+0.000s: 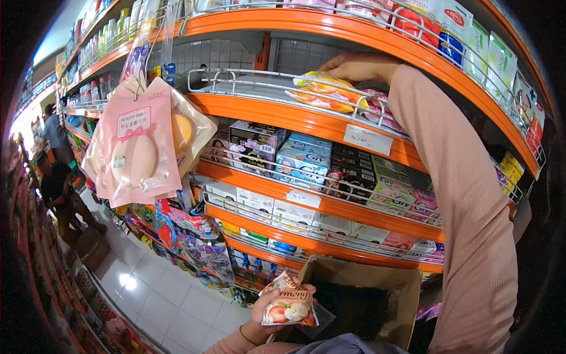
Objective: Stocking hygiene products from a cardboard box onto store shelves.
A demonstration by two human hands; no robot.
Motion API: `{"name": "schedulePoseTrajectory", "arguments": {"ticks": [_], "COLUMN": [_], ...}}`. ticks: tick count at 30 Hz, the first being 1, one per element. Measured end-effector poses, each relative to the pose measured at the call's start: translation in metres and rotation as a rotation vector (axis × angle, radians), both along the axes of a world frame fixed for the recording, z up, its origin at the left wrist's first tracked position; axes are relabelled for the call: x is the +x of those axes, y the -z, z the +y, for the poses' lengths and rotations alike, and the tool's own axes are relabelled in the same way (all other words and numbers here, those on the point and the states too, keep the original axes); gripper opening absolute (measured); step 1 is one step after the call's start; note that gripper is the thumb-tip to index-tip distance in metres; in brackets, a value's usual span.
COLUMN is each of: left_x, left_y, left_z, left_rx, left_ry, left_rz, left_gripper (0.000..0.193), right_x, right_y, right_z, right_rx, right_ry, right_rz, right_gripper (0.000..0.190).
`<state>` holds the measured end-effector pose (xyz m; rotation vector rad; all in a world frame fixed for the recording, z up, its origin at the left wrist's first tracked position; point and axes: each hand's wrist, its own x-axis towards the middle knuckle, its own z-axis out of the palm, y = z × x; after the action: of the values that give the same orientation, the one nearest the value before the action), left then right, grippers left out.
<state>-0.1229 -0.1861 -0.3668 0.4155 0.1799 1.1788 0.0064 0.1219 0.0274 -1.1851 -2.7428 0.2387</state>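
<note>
My left hand (pixel 261 312), low in front of me, grips a peach-coloured Harmony soap packet (pixel 289 305) printed with apples. Up on the orange-edged shelf (pixel 265 107), my right hand (pixel 353 67) rests over yellow-orange soap packets (pixel 329 92). Its fingertips reach behind them, so whether it grips one is hidden. Pink soap packets (pixel 379 106) lie beside the yellow ones, partly covered by my right forearm. Under my left hand stands an open cardboard box (pixel 402 292) with a dark inside.
A wire rail (pixel 256 77) fences the shelf front. Hanging beauty-sponge packs (pixel 137 150) jut out at left. Giv soap boxes (pixel 305 159) fill the shelf below, and another orange shelf (pixel 283 20) runs overhead. A person (pixel 57 190) is down the tiled aisle (pixel 177 301).
</note>
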Motion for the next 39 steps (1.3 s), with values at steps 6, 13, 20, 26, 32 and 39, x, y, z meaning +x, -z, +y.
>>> {"name": "schedulePoseTrajectory", "arguments": {"ticks": [6, 13, 20, 26, 32, 39], "left_x": [0.000, 0.000, 0.002, 0.003, 0.003, 0.004], "left_y": [0.002, -0.001, 0.002, -0.006, -0.004, -0.002], "left_z": [0.001, -0.001, 0.000, -0.002, -0.001, -0.001], "left_rx": [0.026, 0.020, 0.040, 0.028, -0.001, -0.004], "left_ry": [0.014, -0.027, -0.007, -0.010, 0.008, -0.008], "left_rz": [-0.040, 0.019, -0.015, 0.025, 0.007, -0.011], "left_gripper": [0.062, 0.064, 0.065, 0.064, 0.064, 0.063], "right_x": [0.007, 0.014, 0.019, 0.030, 0.035, 0.032], "right_y": [-0.004, -0.001, -0.003, -0.002, -0.004, -0.004], "right_z": [-0.002, 0.000, -0.027, -0.026, -0.029, -0.047], "right_rx": [-0.046, 0.005, -0.056, 0.096, 0.174, 0.158], "right_ry": [0.032, 0.057, 0.148, 0.075, 0.139, 0.193], "right_rz": [-0.001, 0.009, 0.004, -0.069, -0.110, -0.103], "right_gripper": [0.048, 0.047, 0.045, 0.046, 0.050, 0.059]}}
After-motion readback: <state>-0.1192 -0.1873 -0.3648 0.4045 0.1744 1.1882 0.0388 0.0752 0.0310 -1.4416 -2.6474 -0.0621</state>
